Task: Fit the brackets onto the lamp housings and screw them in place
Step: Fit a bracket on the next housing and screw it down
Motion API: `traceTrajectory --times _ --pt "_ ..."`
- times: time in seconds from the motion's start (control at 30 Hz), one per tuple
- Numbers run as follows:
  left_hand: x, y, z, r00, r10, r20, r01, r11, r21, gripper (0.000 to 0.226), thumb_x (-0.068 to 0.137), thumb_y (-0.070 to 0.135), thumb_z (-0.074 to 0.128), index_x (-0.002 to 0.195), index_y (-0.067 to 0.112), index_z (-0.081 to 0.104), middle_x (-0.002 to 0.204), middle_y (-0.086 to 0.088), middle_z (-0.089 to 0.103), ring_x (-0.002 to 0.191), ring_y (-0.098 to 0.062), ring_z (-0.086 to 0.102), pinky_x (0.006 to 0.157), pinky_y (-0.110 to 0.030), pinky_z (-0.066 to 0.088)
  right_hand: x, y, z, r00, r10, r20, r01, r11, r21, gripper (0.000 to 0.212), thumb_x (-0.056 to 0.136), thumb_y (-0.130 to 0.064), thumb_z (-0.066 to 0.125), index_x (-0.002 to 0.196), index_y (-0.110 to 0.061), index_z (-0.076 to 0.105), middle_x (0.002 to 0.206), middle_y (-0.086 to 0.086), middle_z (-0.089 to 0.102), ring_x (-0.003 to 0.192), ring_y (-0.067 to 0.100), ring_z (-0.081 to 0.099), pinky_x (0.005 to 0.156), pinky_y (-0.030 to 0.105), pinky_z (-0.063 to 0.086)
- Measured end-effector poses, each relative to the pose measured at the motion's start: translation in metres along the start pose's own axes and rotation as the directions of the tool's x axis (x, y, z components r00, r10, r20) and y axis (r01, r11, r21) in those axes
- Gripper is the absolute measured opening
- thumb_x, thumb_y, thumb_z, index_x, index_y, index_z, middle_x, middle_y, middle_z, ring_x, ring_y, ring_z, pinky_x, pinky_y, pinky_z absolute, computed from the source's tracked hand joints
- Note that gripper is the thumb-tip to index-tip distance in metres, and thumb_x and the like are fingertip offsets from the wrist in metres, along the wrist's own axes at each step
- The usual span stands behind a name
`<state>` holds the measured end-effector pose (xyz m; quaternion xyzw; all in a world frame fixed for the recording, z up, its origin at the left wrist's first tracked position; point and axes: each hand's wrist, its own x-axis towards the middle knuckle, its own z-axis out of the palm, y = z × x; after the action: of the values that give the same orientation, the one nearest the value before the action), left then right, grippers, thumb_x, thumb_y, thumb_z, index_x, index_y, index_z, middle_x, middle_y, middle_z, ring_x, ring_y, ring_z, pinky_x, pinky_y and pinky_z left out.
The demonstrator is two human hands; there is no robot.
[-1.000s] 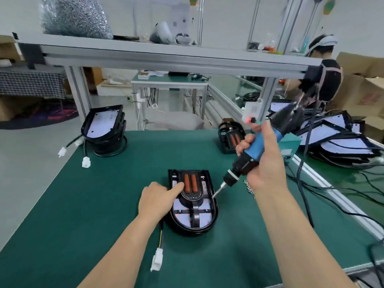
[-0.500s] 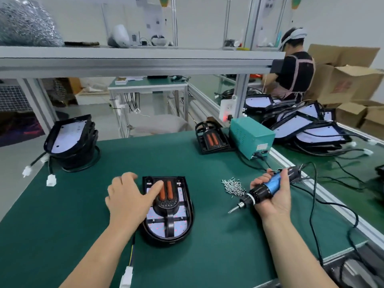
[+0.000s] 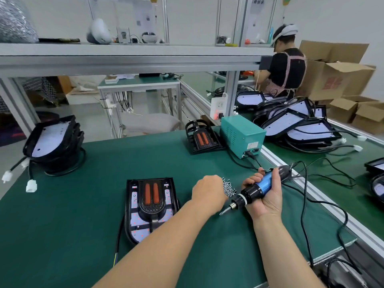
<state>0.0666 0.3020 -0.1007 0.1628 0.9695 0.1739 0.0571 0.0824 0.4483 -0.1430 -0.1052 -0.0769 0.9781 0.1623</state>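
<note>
One lamp housing lies on our green counter, with one black bracket bearing two orange strips seated in it. Our right hand grips the single screwdriver. Our left hand covers the screw pile, its fingers hidden, so we cannot tell their hold. Behind stands a teal power box, its label unreadable.

— Black plastic lamp housing?
— Near centre on the green table mat; small metal screw pile right of it.
— Teal metal box?
— Farther right, behind the screws.
</note>
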Motion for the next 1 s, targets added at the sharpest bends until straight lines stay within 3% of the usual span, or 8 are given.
traceTrajectory --times 0.13,0.23,0.33,0.4,0.5,0.67,0.9,1.0 --pt "0.005 0.004 0.008 1.000 -0.009 -0.026 0.011 0.998 0.055 0.014 0.088 0.013 0.070 0.081 0.013 0.059 0.080 -0.007 0.060 0.076 -0.030 0.054 0.065 -0.034 0.042 0.000 0.001 0.000 1.000 0.006 -0.002 -0.006 1.000 -0.002 0.033 0.085 -0.042 0.074 0.092 -0.014 0.059 0.068 -0.007 0.052 0.054 0.006 0.052 0.054 0.020 0.049" --pt "0.008 0.005 0.010 1.000 0.009 -0.024 -0.007 0.996 0.086 0.027 0.089 0.007 0.068 0.073 0.013 0.048 0.068 -0.003 0.046 0.075 -0.030 0.053 0.063 -0.034 0.039 0.001 0.001 0.000 1.000 0.007 0.001 -0.007 1.000 -0.013 0.033 0.086 -0.043 0.074 0.092 -0.014 0.058 0.068 -0.007 0.051 0.055 0.006 0.052 0.055 0.020 0.049" --pt "0.005 0.005 0.008 0.998 0.054 0.018 -0.056 0.993 0.108 0.020 0.093 0.006 0.063 0.081 0.012 0.049 0.085 -0.010 0.061 0.079 -0.031 0.053 0.065 -0.035 0.040 0.002 0.000 -0.001 1.000 0.003 -0.001 -0.003 1.000 -0.027 0.033 0.087 -0.043 0.073 0.092 -0.014 0.058 0.068 -0.007 0.051 0.055 0.006 0.052 0.055 0.020 0.048" --pt "0.001 0.002 0.006 0.998 0.064 0.025 -0.065 0.997 0.052 0.014 0.095 0.004 0.058 0.087 0.010 0.048 0.100 -0.017 0.066 0.080 -0.033 0.052 0.067 -0.037 0.041 0.002 -0.001 -0.001 1.000 0.000 0.000 0.000 0.999 -0.032 0.033 0.088 -0.043 0.072 0.092 -0.014 0.058 0.068 -0.007 0.051 0.055 0.005 0.052 0.056 0.019 0.048" --pt "-0.009 -0.008 -0.001 1.000 0.022 0.017 -0.018 0.981 -0.193 0.005 0.093 0.004 0.054 0.088 0.005 0.053 0.094 -0.021 0.070 0.080 -0.035 0.066 0.072 -0.042 0.055 0.002 -0.003 -0.002 1.000 -0.005 0.003 0.005 0.999 -0.046 0.032 0.090 -0.044 0.069 0.093 -0.014 0.057 0.067 -0.008 0.051 0.055 0.005 0.052 0.057 0.018 0.047" --pt "-0.045 -0.038 -0.026 0.999 -0.037 0.027 0.046 0.758 -0.651 0.017 0.082 0.008 0.071 0.069 0.016 0.064 0.062 -0.009 0.072 0.049 -0.010 0.067 0.072 -0.039 0.061 -0.003 -0.001 -0.002 1.000 -0.004 0.004 0.005 0.995 -0.098 0.032 0.088 -0.045 0.071 0.092 -0.016 0.057 0.069 -0.009 0.049 0.057 0.002 0.051 0.061 0.016 0.046" --pt "-0.101 -0.078 -0.053 0.993 -0.115 0.039 0.083 0.405 -0.911 0.018 0.083 -0.009 0.067 0.077 0.007 0.072 0.067 -0.006 0.069 0.060 -0.014 0.066 0.062 -0.020 0.055 -0.025 0.026 0.043 1.000 -0.020 -0.010 0.019 0.998 -0.065 0.028 0.092 -0.042 0.068 0.088 -0.017 0.057 0.070 -0.009 0.051 0.055 0.003 0.051 0.062 0.017 0.044" --pt "-0.116 -0.083 -0.053 0.983 -0.169 0.075 0.115 0.238 -0.964 0.014 0.089 -0.008 0.062 0.085 0.003 0.070 0.071 -0.006 0.068 0.063 -0.013 0.065 0.064 -0.020 0.054 -0.040 0.042 0.076 0.999 -0.036 0.005 0.037 0.998 -0.056 0.027 0.090 -0.040 0.071 0.083 -0.017 0.058 0.068 -0.008 0.053 0.055 0.004 0.053 0.062 0.018 0.043"
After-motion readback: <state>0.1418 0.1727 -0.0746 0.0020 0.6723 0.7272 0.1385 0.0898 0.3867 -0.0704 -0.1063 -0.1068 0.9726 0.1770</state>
